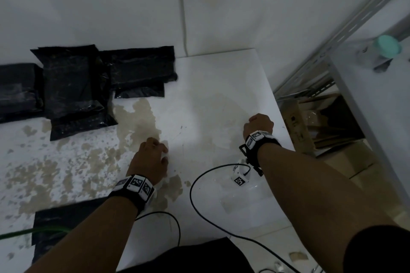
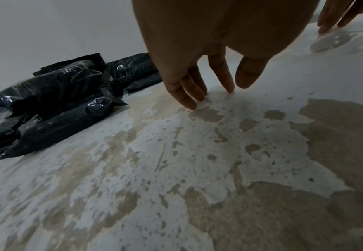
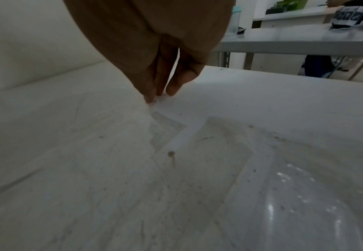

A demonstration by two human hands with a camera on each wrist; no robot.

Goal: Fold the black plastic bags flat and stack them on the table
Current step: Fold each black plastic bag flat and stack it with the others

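Observation:
Several packs of folded black plastic bags (image 1: pixel 73 86) (image 2: pixel 54 95) lie overlapping against the wall at the table's far left. One flat black bag (image 1: pixel 66 224) lies at the near edge under my left forearm. My left hand (image 1: pixel 153 155) (image 2: pixel 197 95) is mid-table, its straight fingertips touching the stained top and holding nothing. My right hand (image 1: pixel 258 125) (image 3: pixel 161 95) is near the right edge, fingers pointing down. Its fingertips press the corner of a clear plastic film (image 3: pixel 283 186) that lies flat on the table. Neither hand touches a black bag.
The white table (image 1: pixel 210 77) has brown stains across its left and middle. A black cable (image 1: pixel 195 195), a green cable (image 1: pixel 26 231) and a marker cube (image 1: pixel 240 178) lie near the front. Right of the table stand a metal shelf (image 1: pixel 355 17), a teal-lidded jar (image 1: pixel 386 49) and cardboard boxes (image 1: pixel 310 122).

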